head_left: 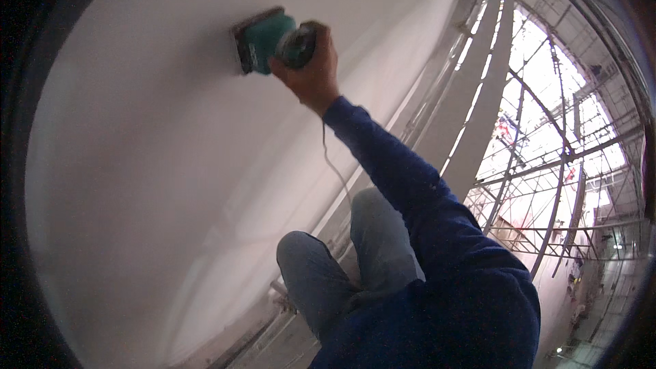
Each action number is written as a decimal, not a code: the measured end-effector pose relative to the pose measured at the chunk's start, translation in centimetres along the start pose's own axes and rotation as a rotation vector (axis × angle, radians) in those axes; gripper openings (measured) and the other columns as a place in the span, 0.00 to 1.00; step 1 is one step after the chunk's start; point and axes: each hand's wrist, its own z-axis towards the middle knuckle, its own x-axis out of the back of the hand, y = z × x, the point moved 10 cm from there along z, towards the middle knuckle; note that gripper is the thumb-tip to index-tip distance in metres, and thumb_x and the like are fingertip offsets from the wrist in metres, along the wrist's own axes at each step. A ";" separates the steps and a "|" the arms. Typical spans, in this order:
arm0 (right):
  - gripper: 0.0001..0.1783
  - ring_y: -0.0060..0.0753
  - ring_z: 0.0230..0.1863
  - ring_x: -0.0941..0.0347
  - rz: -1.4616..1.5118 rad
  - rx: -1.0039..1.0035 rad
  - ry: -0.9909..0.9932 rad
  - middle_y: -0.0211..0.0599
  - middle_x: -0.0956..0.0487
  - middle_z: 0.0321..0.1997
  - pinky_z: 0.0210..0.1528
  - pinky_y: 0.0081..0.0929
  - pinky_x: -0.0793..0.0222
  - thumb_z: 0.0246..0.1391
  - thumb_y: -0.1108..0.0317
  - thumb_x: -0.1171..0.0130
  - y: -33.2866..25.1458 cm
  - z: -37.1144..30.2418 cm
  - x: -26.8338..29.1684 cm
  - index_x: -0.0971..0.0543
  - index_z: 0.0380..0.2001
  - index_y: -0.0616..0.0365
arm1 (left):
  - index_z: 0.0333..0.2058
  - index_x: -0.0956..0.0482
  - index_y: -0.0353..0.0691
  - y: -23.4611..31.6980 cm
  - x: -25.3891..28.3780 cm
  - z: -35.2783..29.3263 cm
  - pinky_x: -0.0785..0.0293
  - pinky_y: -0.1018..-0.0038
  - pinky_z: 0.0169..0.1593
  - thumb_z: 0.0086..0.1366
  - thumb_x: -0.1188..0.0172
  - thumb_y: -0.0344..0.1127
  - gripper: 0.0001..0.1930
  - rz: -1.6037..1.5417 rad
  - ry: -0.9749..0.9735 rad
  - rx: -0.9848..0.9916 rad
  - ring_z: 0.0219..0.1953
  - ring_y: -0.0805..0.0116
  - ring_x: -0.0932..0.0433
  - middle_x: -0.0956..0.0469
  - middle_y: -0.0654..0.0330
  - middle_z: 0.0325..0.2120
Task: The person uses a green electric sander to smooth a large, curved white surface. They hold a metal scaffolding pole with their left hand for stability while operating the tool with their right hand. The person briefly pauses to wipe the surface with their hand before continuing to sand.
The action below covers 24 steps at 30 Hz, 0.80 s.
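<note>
My right hand (314, 72) is wrapped around the grip of a green electric sander (268, 37), with my arm stretched out up and forward. The sander's dark, flat pad lies against a pale, smooth wall (171, 137). From below my wrist a thin power cord (330, 158) hangs down toward my knees. My left hand does not show anywhere.
My bent knees (307, 260) are close to the wall's foot. Long planks or boards (471, 123) run along the right side. Beyond them stands metal pole scaffolding (564, 157) around a bright open area. A pipe-like rail (263, 338) lies low beside my legs.
</note>
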 end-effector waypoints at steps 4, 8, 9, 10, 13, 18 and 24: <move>0.39 0.37 0.38 0.26 -0.038 -0.043 0.063 0.43 0.26 0.38 0.41 0.35 0.26 0.35 0.62 0.26 -0.5 -2.9 0.6 0.36 0.48 0.59 | 0.47 0.26 0.31 -2.0 -3.7 -1.0 0.29 0.60 0.50 0.67 0.45 0.45 0.21 -0.082 -0.013 -0.021 0.45 0.57 0.24 0.23 0.48 0.43; 0.35 0.34 0.37 0.26 0.068 -0.092 0.134 0.41 0.26 0.37 0.40 0.33 0.26 0.35 0.64 0.27 -0.4 -4.5 1.7 0.35 0.45 0.60 | 0.47 0.26 0.31 -3.8 -4.8 -3.2 0.28 0.61 0.48 0.67 0.45 0.45 0.20 -0.144 0.012 -0.056 0.44 0.57 0.24 0.23 0.48 0.42; 0.34 0.33 0.36 0.26 0.063 -0.138 0.123 0.40 0.26 0.36 0.40 0.33 0.26 0.35 0.64 0.27 0.6 -4.7 1.1 0.34 0.45 0.60 | 0.46 0.26 0.31 -4.9 -5.4 -3.5 0.28 0.61 0.48 0.67 0.45 0.44 0.20 -0.147 0.008 -0.046 0.44 0.57 0.24 0.23 0.48 0.42; 0.35 0.36 0.37 0.26 0.077 -0.139 0.119 0.42 0.26 0.37 0.41 0.34 0.26 0.35 0.64 0.27 0.4 -4.3 1.2 0.35 0.45 0.60 | 0.46 0.26 0.31 -4.5 -5.8 -3.8 0.27 0.62 0.48 0.67 0.45 0.44 0.20 -0.146 0.014 -0.056 0.43 0.58 0.23 0.23 0.48 0.42; 0.34 0.40 0.39 0.25 0.019 -0.130 0.121 0.45 0.25 0.37 0.42 0.37 0.25 0.35 0.65 0.26 1.1 -3.7 0.5 0.36 0.44 0.61 | 0.46 0.26 0.30 -3.9 -6.5 -4.7 0.27 0.63 0.47 0.67 0.45 0.44 0.20 -0.148 0.042 -0.092 0.43 0.58 0.23 0.23 0.47 0.41; 0.34 0.31 0.37 0.26 0.185 -0.202 0.151 0.39 0.25 0.37 0.40 0.30 0.26 0.34 0.67 0.25 1.6 -3.1 0.7 0.34 0.44 0.60 | 0.45 0.26 0.30 1.8 -5.2 -6.9 0.26 0.64 0.45 0.67 0.45 0.43 0.19 -0.087 0.170 -0.222 0.41 0.59 0.23 0.23 0.47 0.40; 0.32 0.30 0.36 0.26 0.146 -0.099 0.183 0.37 0.25 0.36 0.38 0.29 0.26 0.34 0.68 0.26 0.3 -1.8 0.9 0.33 0.42 0.59 | 0.44 0.26 0.29 14.8 -2.5 -10.9 0.25 0.66 0.43 0.66 0.45 0.41 0.18 0.080 0.445 -0.537 0.40 0.59 0.22 0.23 0.46 0.39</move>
